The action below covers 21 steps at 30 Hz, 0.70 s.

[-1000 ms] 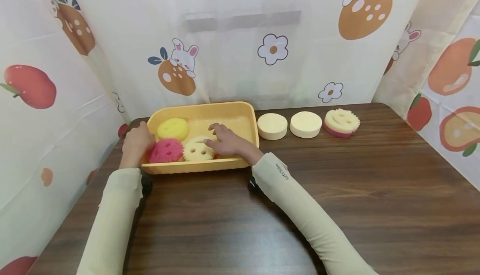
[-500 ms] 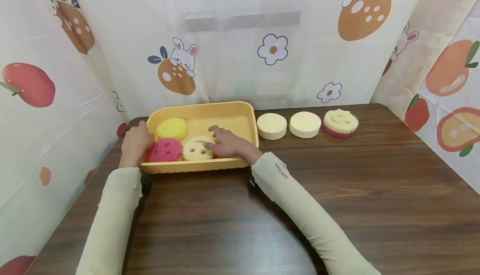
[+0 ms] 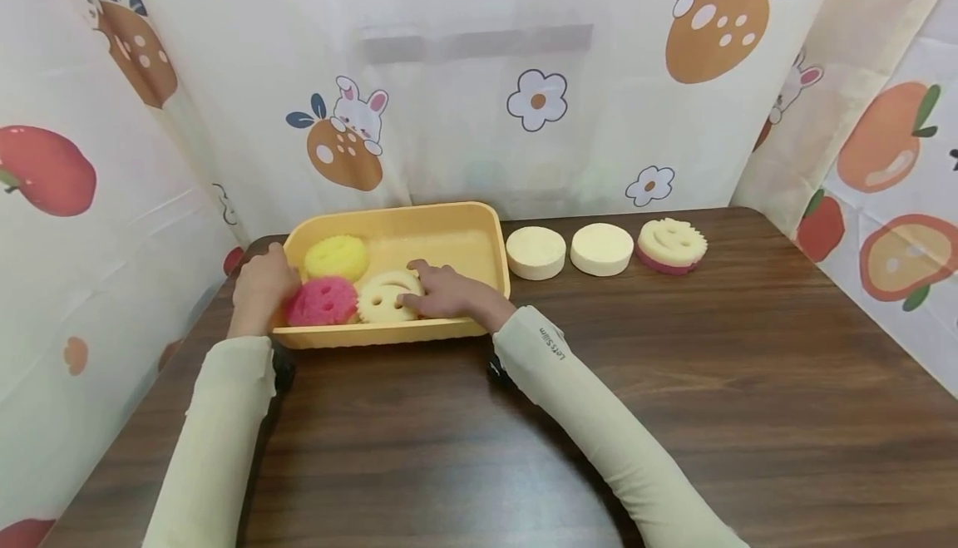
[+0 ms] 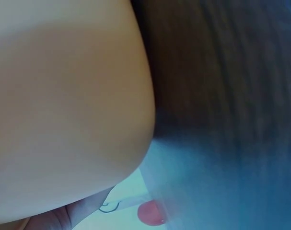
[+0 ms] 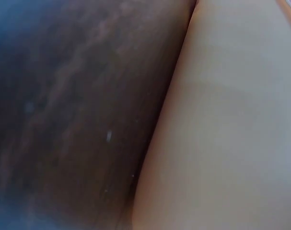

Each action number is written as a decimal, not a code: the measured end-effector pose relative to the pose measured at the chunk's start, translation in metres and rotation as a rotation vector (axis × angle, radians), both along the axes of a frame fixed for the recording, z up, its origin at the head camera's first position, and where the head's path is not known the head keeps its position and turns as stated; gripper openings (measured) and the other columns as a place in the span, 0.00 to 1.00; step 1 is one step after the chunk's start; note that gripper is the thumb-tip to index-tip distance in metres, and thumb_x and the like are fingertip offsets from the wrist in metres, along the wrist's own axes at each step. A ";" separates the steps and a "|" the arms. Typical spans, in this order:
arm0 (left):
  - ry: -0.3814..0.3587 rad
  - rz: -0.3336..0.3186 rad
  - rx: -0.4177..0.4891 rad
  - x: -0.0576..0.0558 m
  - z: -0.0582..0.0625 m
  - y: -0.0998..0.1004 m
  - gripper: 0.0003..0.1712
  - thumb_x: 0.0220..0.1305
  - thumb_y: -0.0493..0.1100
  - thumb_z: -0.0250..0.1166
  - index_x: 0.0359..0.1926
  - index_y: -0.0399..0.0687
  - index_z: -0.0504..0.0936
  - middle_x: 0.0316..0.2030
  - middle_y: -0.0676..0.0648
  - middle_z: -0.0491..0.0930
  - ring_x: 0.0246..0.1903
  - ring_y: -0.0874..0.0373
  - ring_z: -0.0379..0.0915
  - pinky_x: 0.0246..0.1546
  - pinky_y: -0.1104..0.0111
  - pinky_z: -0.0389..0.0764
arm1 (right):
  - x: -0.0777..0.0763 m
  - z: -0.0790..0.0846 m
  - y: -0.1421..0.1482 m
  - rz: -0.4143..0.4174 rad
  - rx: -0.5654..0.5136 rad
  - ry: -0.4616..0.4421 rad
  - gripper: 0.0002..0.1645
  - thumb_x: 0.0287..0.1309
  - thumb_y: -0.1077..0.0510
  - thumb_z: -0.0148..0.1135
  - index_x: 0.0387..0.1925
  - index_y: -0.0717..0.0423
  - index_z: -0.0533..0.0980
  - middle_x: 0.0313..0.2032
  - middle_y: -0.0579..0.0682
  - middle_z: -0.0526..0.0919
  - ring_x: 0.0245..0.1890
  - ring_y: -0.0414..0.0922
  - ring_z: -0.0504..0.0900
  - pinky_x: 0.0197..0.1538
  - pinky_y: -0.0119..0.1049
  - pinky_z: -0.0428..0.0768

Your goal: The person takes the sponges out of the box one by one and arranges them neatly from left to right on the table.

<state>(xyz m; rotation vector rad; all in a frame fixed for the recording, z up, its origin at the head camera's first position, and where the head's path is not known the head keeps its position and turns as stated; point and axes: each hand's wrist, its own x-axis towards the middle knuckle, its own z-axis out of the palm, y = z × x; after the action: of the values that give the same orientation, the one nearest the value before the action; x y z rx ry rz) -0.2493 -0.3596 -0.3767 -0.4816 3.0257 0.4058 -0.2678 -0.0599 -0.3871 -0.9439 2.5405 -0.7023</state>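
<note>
A yellow plastic tray (image 3: 449, 232) stands at the back left of the table. My left hand (image 3: 262, 282) grips its left end, the fingertips hidden behind the rim. Inside lie a bright yellow sponge (image 3: 337, 258), a pink sponge with two holes (image 3: 323, 300) and a cream smiley-face sponge (image 3: 380, 298). My right hand (image 3: 452, 292) reaches over the tray's front wall and holds the cream smiley-face sponge at its right side, thumb on its face and fingers at its far edge. Both wrist views show mostly the tray's outer wall and blurred table, with part of a hand low in the left one.
Right of the tray, two plain cream round sponges (image 3: 535, 253) (image 3: 602, 249) stand in a row with a cream-and-pink smiley sponge (image 3: 672, 244). A printed curtain (image 3: 464, 140) hangs close behind the dark wooden table (image 3: 599, 382).
My right hand has come down onto the cream smiley-face sponge. The left hand keeps its place on the tray, and the head view has shifted slightly.
</note>
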 end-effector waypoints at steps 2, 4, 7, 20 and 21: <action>-0.007 0.003 0.004 0.002 -0.001 0.000 0.30 0.70 0.44 0.51 0.62 0.24 0.58 0.44 0.26 0.72 0.39 0.35 0.74 0.41 0.41 0.83 | 0.001 -0.001 0.000 0.009 0.002 0.002 0.44 0.69 0.38 0.49 0.76 0.54 0.51 0.49 0.55 0.84 0.62 0.53 0.72 0.68 0.45 0.70; -0.010 0.002 0.008 0.003 -0.001 0.001 0.30 0.70 0.44 0.51 0.62 0.25 0.57 0.44 0.26 0.71 0.39 0.35 0.74 0.41 0.41 0.83 | 0.001 -0.003 0.000 0.020 0.005 0.015 0.43 0.69 0.39 0.49 0.76 0.55 0.52 0.46 0.53 0.84 0.57 0.52 0.74 0.66 0.44 0.71; -0.008 -0.001 0.004 0.004 -0.003 0.001 0.30 0.70 0.44 0.51 0.63 0.24 0.57 0.45 0.25 0.71 0.40 0.34 0.74 0.41 0.41 0.82 | 0.001 -0.004 0.000 0.037 0.003 0.029 0.42 0.69 0.41 0.50 0.75 0.56 0.53 0.45 0.53 0.82 0.51 0.51 0.74 0.63 0.43 0.72; 0.011 -0.005 0.009 0.001 -0.003 -0.001 0.29 0.70 0.44 0.52 0.61 0.25 0.58 0.42 0.27 0.72 0.38 0.35 0.74 0.39 0.43 0.83 | 0.001 0.000 -0.001 0.051 0.028 0.039 0.41 0.70 0.42 0.48 0.75 0.57 0.53 0.67 0.56 0.71 0.61 0.54 0.71 0.69 0.46 0.68; 0.012 -0.005 0.011 0.001 -0.004 -0.001 0.29 0.70 0.44 0.53 0.61 0.25 0.58 0.42 0.27 0.72 0.38 0.35 0.74 0.39 0.43 0.83 | 0.000 0.000 -0.001 0.050 0.028 0.037 0.41 0.70 0.42 0.48 0.75 0.57 0.53 0.67 0.56 0.71 0.61 0.54 0.71 0.69 0.46 0.69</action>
<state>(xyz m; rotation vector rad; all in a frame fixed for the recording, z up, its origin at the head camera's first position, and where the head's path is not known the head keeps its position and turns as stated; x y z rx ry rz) -0.2485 -0.3607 -0.3804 -0.4719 3.0340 0.4265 -0.2673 -0.0607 -0.3876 -1.0162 2.5419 -0.6395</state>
